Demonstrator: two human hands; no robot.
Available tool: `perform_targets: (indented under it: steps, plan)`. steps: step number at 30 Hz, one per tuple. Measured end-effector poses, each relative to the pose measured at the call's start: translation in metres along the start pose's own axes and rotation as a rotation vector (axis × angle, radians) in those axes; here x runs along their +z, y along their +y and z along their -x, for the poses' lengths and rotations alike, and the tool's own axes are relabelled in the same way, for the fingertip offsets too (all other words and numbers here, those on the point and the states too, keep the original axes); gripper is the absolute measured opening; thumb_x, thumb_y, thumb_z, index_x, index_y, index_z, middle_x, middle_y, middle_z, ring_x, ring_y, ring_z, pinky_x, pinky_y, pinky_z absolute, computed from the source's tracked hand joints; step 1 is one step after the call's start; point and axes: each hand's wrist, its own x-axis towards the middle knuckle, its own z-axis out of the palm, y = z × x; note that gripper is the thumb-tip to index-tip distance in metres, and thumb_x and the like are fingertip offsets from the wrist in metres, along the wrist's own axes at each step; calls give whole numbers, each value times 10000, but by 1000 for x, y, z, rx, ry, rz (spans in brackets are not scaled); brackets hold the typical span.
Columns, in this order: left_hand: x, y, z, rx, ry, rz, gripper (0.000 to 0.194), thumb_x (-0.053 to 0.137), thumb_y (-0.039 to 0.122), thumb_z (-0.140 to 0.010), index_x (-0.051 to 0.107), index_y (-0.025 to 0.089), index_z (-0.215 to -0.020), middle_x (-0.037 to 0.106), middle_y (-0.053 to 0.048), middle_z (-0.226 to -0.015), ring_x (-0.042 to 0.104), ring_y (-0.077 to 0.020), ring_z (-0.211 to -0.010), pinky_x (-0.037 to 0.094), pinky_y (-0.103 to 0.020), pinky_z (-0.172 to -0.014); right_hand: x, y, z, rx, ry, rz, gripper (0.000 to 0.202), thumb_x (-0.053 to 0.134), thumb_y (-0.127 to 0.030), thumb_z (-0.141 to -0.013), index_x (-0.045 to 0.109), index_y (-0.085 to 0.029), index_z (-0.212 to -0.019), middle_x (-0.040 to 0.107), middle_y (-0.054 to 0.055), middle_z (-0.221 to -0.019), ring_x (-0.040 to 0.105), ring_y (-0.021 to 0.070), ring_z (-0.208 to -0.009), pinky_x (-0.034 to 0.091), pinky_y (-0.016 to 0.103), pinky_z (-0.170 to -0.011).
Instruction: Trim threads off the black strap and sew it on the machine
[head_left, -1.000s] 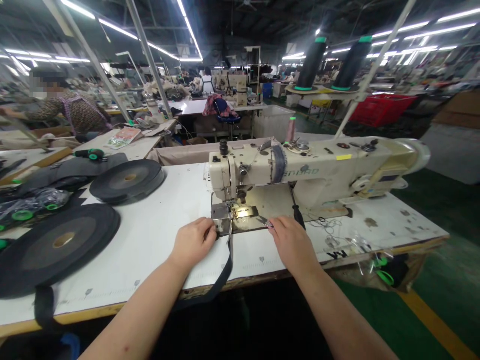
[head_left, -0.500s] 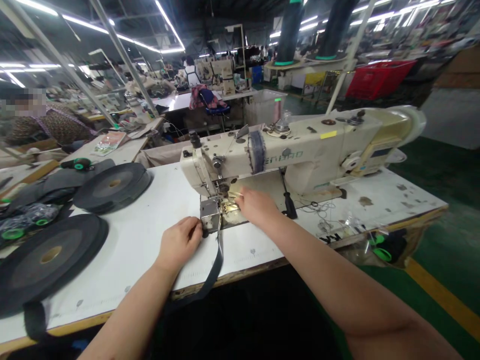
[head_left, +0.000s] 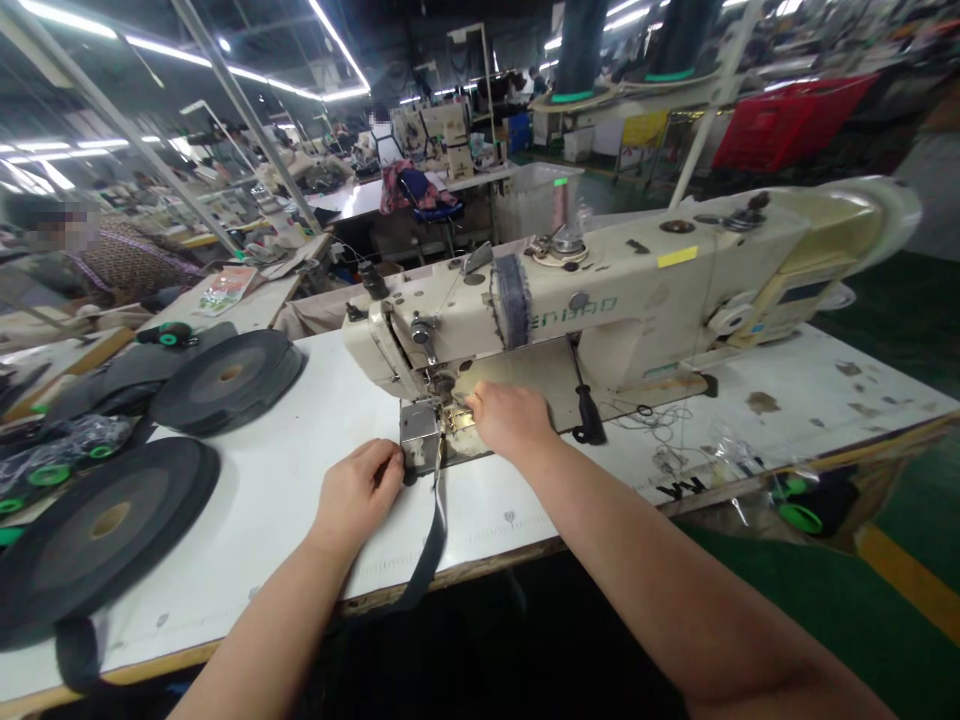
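Resting on the white tabletop [head_left: 285, 540], the left hand [head_left: 356, 495] is placed just beside the bed of the sewing machine [head_left: 637, 285], its fingers curled; whether anything is gripped cannot be told. The right hand [head_left: 514, 415] is held near the needle area, beside a brass-coloured plate [head_left: 459, 418]; how far its fingers are closed, and on what, is hidden. Between the hands, a dark webbing strap [head_left: 429, 550] is draped from the machine over the table edge. A black-handled screwdriver [head_left: 589, 410] is seen right of the right hand.
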Motion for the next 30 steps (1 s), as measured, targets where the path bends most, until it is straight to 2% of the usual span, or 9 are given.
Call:
perform_targets:
  steps: [13, 23, 30]
  plan:
    - [1, 0, 1, -15, 18, -11, 239, 444, 349, -959, 581, 212, -821, 600, 3, -780, 567, -169, -739, 382, -297, -698, -1, -6, -7, -95, -77, 13, 315, 469, -410, -990, 717, -217, -1010, 749, 98, -979, 701, 263, -949, 492, 339, -746]
    - [3, -2, 1, -28, 18, -10, 225, 455, 352, -950, 595, 216, -839, 605, 3, -796, 570, -171, -731, 382, -300, -702, 2, -7, -9, -139, -37, 22, 282, 492, -385, -982, 712, -208, -984, 751, 92, -935, 708, 271, -903, 501, 348, -723]
    - [2, -2, 2, -33, 19, -18, 205, 455, 340, -944, 594, 216, -857, 606, -2, -808, 571, -179, -751, 380, -305, -710, 7, -13, -7, -218, 23, 63, 263, 471, -292, -979, 685, -148, -928, 735, 125, -878, 710, 276, -898, 500, 344, -728]
